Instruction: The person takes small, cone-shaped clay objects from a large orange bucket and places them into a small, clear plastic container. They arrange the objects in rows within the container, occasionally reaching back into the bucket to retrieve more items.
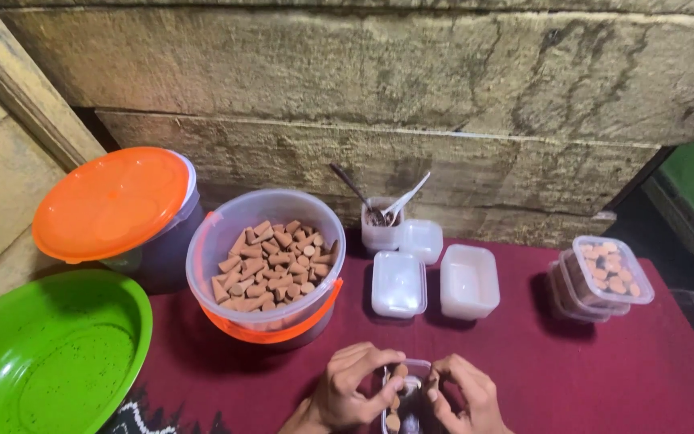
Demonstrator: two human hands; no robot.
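At the bottom edge of the head view, my left hand (353,384) and my right hand (461,395) meet over a small clear container (411,394) on the maroon cloth. Both hands pinch small brown cones (399,372) at the container's mouth. Just behind my left hand stands a clear round tub (265,257) full of the same brown cones.
A closed tub with an orange lid (111,201) and a green basin (50,354) are at the left. Small clear boxes (399,283), an open box (469,280), a cup with spoons (381,221) and stacked filled boxes (604,277) sit behind. A rough wall rises at the back.
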